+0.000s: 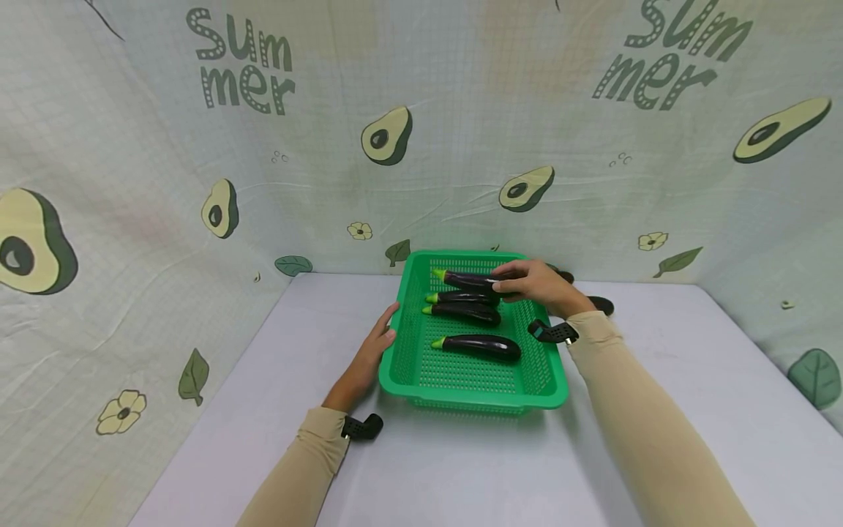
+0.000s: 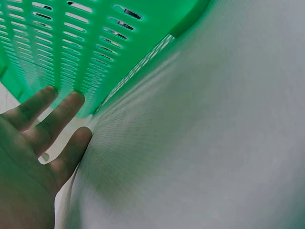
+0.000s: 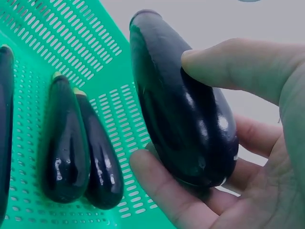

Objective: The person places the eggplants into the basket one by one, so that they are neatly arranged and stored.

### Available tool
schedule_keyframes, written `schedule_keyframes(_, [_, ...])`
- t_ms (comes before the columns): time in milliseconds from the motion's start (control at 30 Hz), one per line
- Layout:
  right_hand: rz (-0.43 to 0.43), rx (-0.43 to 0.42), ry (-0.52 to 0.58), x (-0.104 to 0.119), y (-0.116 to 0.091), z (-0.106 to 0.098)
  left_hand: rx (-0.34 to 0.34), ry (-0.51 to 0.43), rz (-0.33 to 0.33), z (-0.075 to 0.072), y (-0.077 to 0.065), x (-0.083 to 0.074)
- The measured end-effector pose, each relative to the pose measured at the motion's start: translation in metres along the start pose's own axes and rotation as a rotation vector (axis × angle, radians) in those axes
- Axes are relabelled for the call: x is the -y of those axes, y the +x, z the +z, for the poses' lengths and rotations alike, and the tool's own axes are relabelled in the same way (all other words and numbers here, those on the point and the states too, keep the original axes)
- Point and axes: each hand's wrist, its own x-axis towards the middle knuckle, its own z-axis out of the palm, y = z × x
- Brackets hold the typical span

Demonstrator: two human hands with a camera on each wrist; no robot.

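Note:
My right hand (image 1: 536,284) grips a dark purple eggplant (image 3: 176,109) by its thick end, thumb on one side and fingers on the other. The green stem end of that eggplant points left, over the far part of a green perforated basket (image 1: 474,401). Inside the basket lie a pair of eggplants (image 3: 66,148) side by side and a single eggplant (image 1: 481,347) nearer the front. At the basket's left side, my left hand (image 1: 372,351) rests with extended fingers (image 2: 62,114) against the outer wall.
Beyond the basket's right side, an eggplant (image 1: 602,305) lies on the white table (image 1: 454,476), partly hidden by the right wrist. Another dark end (image 1: 565,276) shows behind the right hand. A printed cloth (image 1: 454,146) hangs at the table's back and sides.

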Motion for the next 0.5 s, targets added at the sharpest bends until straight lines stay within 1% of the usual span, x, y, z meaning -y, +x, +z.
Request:
schedule_keyframes(167, [0.008, 0.006, -0.038, 0.001, 0.004, 0.004, -0.022, -0.005, 0.01, 0.001, 0.0, 0.002])
schedule_keyframes(267, [0.012, 0.008, -0.061, 0.002, 0.006, 0.006, -0.023, -0.004, 0.011, 0.001, 0.0, 0.002])
schedule_keyframes(400, [0.024, 0.016, -0.09, 0.001, 0.009, 0.008, -0.005, -0.001, 0.007, 0.0, 0.001, 0.002])
schedule_keyframes(500, [0.032, 0.027, -0.104, 0.0, 0.012, 0.011, 0.016, -0.003, -0.001, -0.001, 0.0, -0.003])
